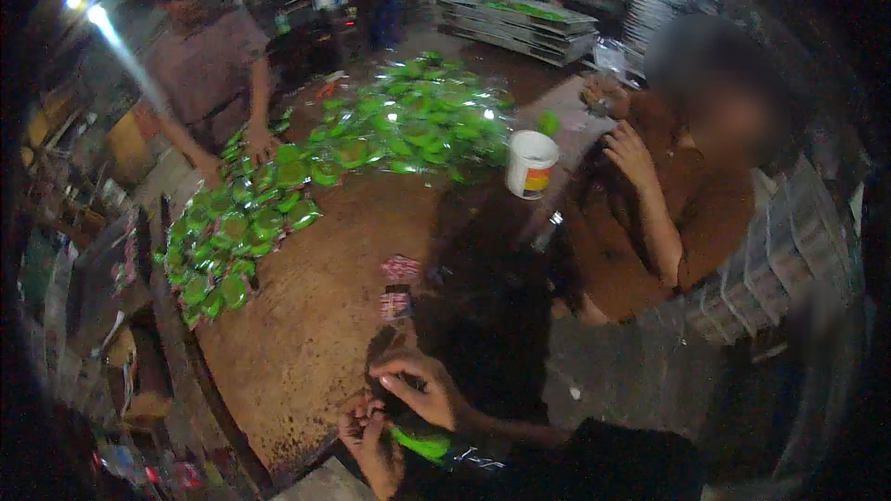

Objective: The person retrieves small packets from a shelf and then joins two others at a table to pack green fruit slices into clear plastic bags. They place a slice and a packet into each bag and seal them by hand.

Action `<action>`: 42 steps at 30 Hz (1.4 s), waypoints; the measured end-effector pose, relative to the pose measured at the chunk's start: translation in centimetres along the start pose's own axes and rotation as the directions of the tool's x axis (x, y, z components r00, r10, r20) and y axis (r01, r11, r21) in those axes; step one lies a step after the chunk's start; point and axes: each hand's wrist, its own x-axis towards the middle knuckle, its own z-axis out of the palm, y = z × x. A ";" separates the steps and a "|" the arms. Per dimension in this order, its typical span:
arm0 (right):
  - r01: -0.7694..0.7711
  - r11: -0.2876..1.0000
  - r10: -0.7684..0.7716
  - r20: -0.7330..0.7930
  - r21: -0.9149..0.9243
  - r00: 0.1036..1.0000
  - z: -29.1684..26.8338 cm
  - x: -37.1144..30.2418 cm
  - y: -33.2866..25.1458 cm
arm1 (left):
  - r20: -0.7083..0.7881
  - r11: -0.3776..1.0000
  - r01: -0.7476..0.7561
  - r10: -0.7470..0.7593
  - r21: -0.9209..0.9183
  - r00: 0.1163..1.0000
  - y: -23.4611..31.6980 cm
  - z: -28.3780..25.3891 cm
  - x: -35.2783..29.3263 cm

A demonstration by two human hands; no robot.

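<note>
There is one desk (316,288), two small pink patterned pieces (401,267) and one white bucket (534,176). The green wrapped pieces (399,116) are too many to count exactly, because they overlap. One loose green piece (549,123) is beside the bucket, and one green item (423,445) is near one left hand (369,436) and one right hand (425,390). At least three other people (204,65) are visible.

The piece (424,445) is bright green, the bucket (531,160) white, the tabletop (325,250) brown.
</note>
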 end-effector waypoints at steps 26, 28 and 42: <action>-0.515 0.795 0.488 0.166 0.320 0.857 2.2 0.7 -0.2 | 0.025 0.950 0.153 -0.166 0.272 0.986 3.1 -1.2 3.0; -0.468 0.867 0.437 0.191 0.170 0.879 2.1 0.6 -0.2 | -0.022 0.962 0.243 -0.242 0.121 0.970 3.3 -1.6 3.3; 0.080 0.965 -0.017 0.247 -0.250 0.969 3.2 0.0 -1.2 | -0.041 0.995 0.045 -0.041 0.093 0.998 3.9 0.6 1.6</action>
